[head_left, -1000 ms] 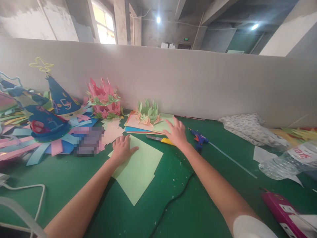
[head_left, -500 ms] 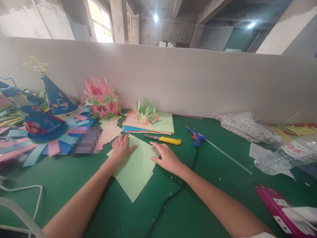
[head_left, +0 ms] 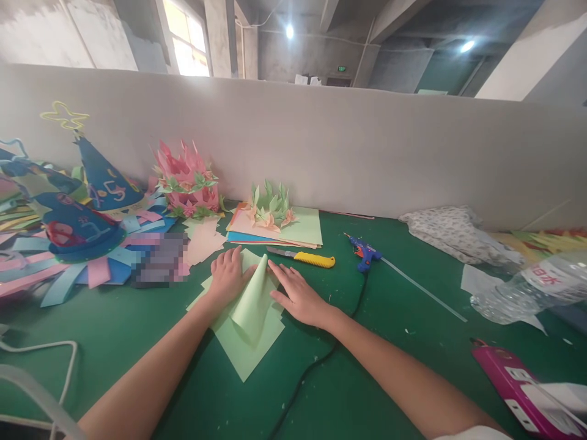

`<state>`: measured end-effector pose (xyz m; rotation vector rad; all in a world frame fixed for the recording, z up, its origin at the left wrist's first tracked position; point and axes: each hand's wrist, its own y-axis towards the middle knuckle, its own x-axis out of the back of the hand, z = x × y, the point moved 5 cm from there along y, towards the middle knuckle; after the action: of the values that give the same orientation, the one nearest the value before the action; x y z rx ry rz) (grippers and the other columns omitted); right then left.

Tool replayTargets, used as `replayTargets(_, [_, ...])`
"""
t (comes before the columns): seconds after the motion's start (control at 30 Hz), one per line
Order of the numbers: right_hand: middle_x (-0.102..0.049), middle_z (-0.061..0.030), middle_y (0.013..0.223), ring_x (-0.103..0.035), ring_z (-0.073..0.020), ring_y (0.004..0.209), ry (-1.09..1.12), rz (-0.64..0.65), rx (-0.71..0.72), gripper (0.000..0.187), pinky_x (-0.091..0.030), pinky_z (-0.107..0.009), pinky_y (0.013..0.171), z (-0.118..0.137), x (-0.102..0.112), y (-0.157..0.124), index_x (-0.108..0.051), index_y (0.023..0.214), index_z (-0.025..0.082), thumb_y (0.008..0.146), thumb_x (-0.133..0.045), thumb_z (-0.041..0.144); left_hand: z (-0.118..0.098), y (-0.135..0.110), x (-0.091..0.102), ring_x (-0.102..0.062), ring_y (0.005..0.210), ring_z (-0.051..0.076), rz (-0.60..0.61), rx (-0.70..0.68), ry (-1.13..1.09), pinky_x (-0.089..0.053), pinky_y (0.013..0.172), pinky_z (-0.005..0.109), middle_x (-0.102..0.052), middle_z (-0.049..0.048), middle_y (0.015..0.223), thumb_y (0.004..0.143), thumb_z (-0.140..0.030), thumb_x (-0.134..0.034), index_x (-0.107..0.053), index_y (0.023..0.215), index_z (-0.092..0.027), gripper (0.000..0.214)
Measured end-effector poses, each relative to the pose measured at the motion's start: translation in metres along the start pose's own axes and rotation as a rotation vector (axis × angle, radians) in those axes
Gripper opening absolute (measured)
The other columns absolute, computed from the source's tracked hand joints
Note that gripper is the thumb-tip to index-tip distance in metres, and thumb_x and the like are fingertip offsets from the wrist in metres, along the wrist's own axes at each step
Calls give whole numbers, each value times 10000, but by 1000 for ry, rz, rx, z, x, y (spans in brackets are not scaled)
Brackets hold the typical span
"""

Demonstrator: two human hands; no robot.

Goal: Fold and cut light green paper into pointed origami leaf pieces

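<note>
In the head view, a light green paper sheet point(head_left: 250, 308) is bent over, its right side raised into a loose curl. More green sheets point(head_left: 243, 362) lie under it on the table. My left hand point(head_left: 228, 273) rests on the paper's upper left, fingers spread and thumb reaching to the curl. At the curl's right side, my right hand point(head_left: 298, 295) touches the paper with fingers stretched and thumb apart. A yellow utility knife point(head_left: 314, 260) with its blade out lies just beyond my right fingertips. To its right is a blue glue gun point(head_left: 365, 253) with a long glue stick.
Stacked coloured paper point(head_left: 307, 227) bears a green paper crown point(head_left: 270, 208). Pink crowns point(head_left: 188, 183) and blue party hats point(head_left: 107, 177) stand left. A black cord point(head_left: 316, 363) crosses the green table. Right are a plastic bottle point(head_left: 509, 296) and a magenta power strip point(head_left: 504, 379).
The top green sheet, flat before, now curls up from its right side toward the left. My right hand has moved slightly left with it; my left hand stays on the paper.
</note>
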<state>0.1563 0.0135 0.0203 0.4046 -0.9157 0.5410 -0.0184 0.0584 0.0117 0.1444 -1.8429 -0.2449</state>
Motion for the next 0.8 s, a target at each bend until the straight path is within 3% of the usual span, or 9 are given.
replayTargets(0.1, [-249,1,1463,-212,-204,1344,197,-13,75,583,-208,-431,1082,5,4,2,13,1419,339,932,-305,373,-1,1,0,-360,1205,315,6,-23,-13,-277,955,450,-457,169,1298,873,-445,-343,-326,1335,-110,571])
replayTargets(0.23, [-198,-34,1478,-397,-193,1234,558,-157,74,725,-363,-370,989,-2,10,6,34,1410,363,876,-455,319,-4,1,0,-362,1212,308,-8,-51,-28,-264,962,453,-491,170,1269,862,-502,-350,-328,1334,-114,612])
replayTargets(0.33, [-360,-84,1390,-574,-156,939,794,-212,15,792,-465,-345,838,-16,12,10,-20,1408,365,819,-539,264,-5,0,-1,-371,1205,305,-7,-56,-24,-266,963,453,-489,176,1271,843,-553,-359,-328,1334,-101,668])
replayTargets(0.43, [-553,-71,1198,-600,-127,789,994,-187,0,584,-487,-344,777,-24,16,12,-230,1375,330,846,-450,215,-5,0,-2,-371,1209,297,6,-59,-24,-261,970,449,-473,174,1288,841,-555,-360,-327,1334,-95,675])
replayTargets(0.53, [-631,-48,1073,-589,-164,947,985,-115,77,381,-448,-375,885,-21,25,9,-528,1185,256,821,-447,180,-5,0,-2,-367,1214,291,14,-62,-30,-254,978,448,-470,169,1293,845,-545,-363,-329,1331,-94,663])
replayTargets(0.67, [-586,-37,1183,-512,-202,1126,793,22,156,272,-383,-380,977,-10,28,2,-643,1045,242,801,-526,224,-4,0,-2,-366,1217,290,18,-62,-47,-251,980,448,-462,161,1306,860,-517,-352,-354,1317,-104,616])
replayTargets(0.8, [-620,-54,1123,-557,-216,1052,769,81,102,194,-430,-357,900,-13,22,3,-696,870,207,803,-556,324,-4,1,2,-368,1217,291,25,-50,-130,-244,976,470,-473,156,1299,882,-471,-325,-385,1297,-132,539])
